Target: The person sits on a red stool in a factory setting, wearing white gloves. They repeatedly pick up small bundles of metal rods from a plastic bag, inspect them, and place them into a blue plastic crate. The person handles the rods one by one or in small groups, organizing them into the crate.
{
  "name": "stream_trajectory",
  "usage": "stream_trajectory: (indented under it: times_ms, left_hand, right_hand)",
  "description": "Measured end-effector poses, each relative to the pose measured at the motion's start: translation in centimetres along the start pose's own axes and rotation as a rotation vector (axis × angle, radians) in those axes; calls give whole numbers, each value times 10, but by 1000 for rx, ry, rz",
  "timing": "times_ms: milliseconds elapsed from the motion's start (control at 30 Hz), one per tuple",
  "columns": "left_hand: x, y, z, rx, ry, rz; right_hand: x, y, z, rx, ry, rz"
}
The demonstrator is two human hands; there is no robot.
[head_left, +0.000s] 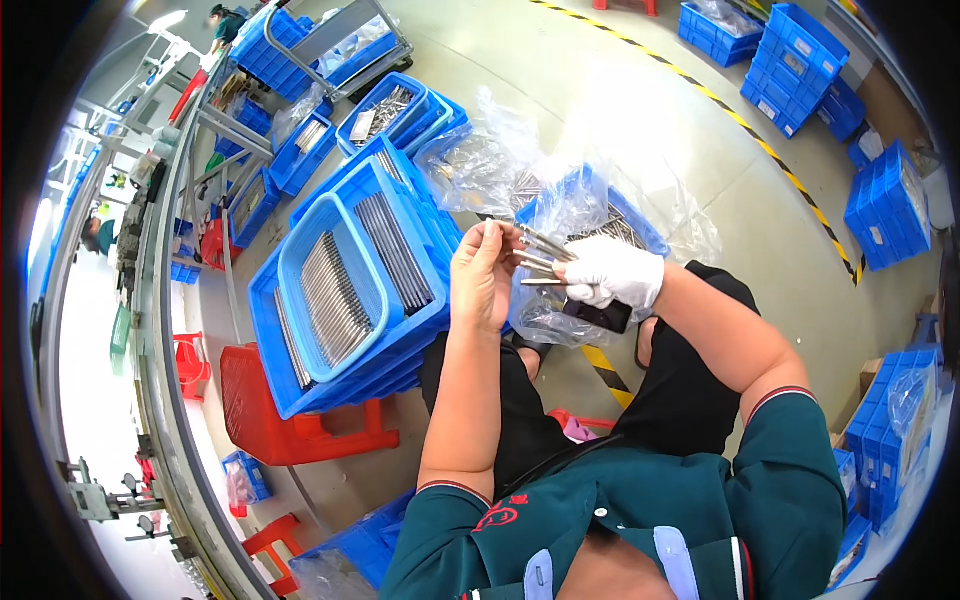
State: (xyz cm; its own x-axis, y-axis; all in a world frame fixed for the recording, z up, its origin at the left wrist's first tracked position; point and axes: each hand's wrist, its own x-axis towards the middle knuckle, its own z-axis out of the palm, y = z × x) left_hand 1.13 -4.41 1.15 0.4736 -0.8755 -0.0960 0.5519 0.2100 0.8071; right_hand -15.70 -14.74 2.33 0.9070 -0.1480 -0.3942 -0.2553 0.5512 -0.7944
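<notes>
My right hand (615, 272), in a white glove, is closed around several short metal rods (541, 267). The rods fan out to the left from its fingers. My bare left hand (482, 272) has its thumb and fingers pinched at the left end of the uppermost rod. Just beyond my hands, a blue crate (655, 238) holds many loose metal rods, partly covered by clear plastic. To the left, a light-blue basket (287, 270) contains a neat row of metal rods and rests on a stack of blue crates (275, 375).
A red stool (250, 425) stands beside the crate stack. Clear plastic bags (485, 150) lie ahead of my hands. More blue crates (795, 65) are stacked at the far right. A metal-framed bench (165, 330) runs along the left, and a striped tape line (740, 120) crosses the floor.
</notes>
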Motion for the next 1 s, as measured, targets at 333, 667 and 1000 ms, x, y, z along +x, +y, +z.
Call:
stream_trajectory:
  times_ms: [333,667,1000]
  left_hand:
    - [0,5,12,599,-612,-209]
    - [10,-9,16,-180,-26,-130]
    - [27,-69,30,-695,109,-183]
  right_hand:
    - [11,39,15,192,-279,181]
    - [22,26,10,257,-141,-167]
    - [47,-3,55,120,498,-757]
